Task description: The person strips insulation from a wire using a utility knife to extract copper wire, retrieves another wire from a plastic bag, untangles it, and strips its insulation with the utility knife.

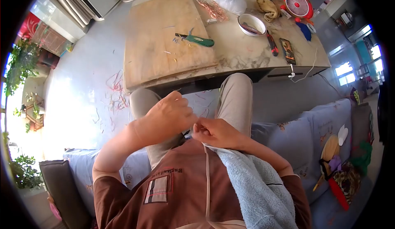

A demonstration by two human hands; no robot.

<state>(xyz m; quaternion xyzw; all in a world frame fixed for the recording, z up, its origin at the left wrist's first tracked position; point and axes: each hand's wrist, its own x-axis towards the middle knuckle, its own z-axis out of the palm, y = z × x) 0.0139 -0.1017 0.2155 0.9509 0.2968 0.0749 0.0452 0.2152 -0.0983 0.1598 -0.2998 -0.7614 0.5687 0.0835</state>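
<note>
Close to my right hand [216, 133], a limp blue towel [261, 188]

Down the right side of my brown shirt [183, 200], the towel hangs in loose folds, its far end lying just by my right wrist; I cannot tell whether the two touch. I expect it to be light, soft and floppy, with enough nap not to slip and nothing in it to break. I would take it by the bunched far end, with a full grasp rather than a fingertip pinch, which might raise only one fold. It is pale blue and fuzzy, rumpled along its length.

My left hand [168, 111], on the near side of the surface [230, 56], is curled with the fingers drawn in. My right hand, a little nearer, is bunched too, thumb pressed toward the fingers, and the two almost meet. Whatever they may be pinching is too small or hidden to tell.
</note>
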